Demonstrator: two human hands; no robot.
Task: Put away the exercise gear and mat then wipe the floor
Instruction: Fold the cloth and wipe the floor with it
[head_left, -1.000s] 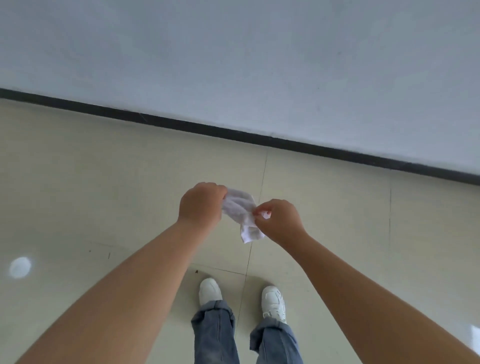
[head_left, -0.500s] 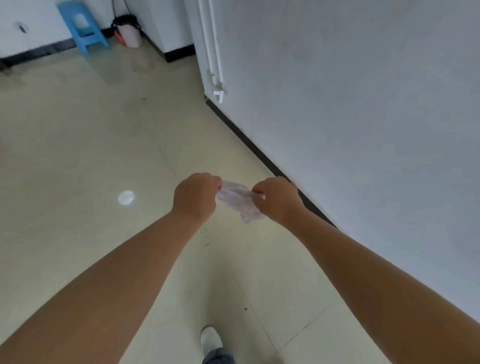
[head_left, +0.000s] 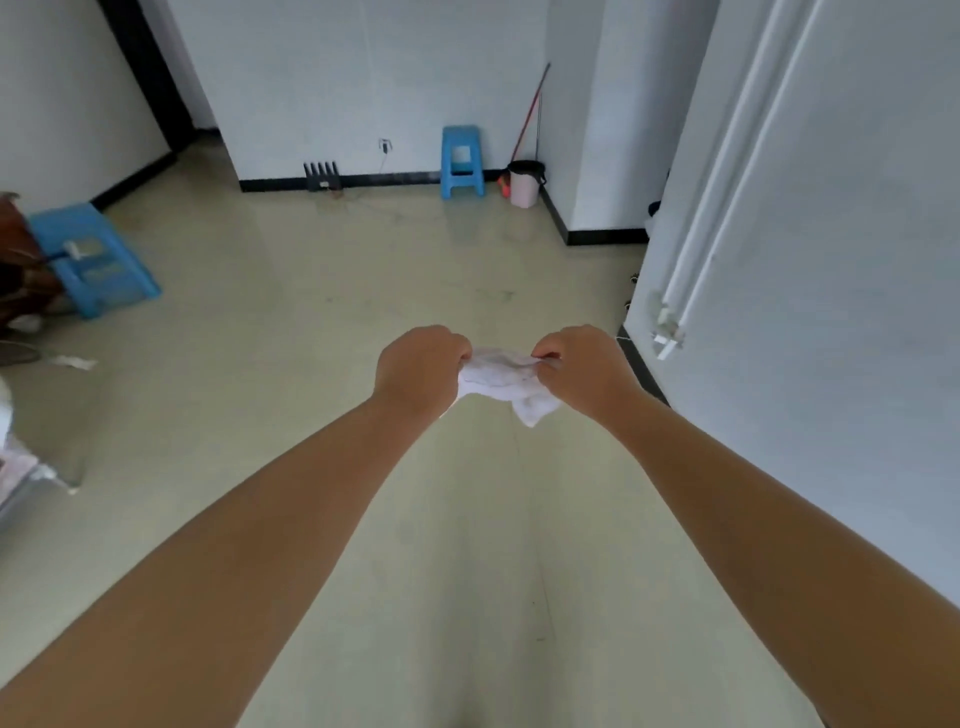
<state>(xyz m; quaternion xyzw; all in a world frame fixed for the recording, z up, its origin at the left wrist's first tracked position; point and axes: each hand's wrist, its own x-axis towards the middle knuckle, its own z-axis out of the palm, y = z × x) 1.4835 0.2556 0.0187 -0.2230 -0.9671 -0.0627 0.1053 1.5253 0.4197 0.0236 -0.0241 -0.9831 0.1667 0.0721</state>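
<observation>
Cloth (head_left: 501, 382) unmoved, between left grip (head_left: 421, 366), right grip (head_left: 582, 364)

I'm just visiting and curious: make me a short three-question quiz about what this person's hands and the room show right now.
1. True or false: both the left hand and the right hand grip the white cloth.
2. How many blue stools are in view?
3. What stands nearest the pink bin? A) the stool by the far wall B) the stool at the left C) the dark rack

Key: 1 true; 2 two; 3 A.
</observation>
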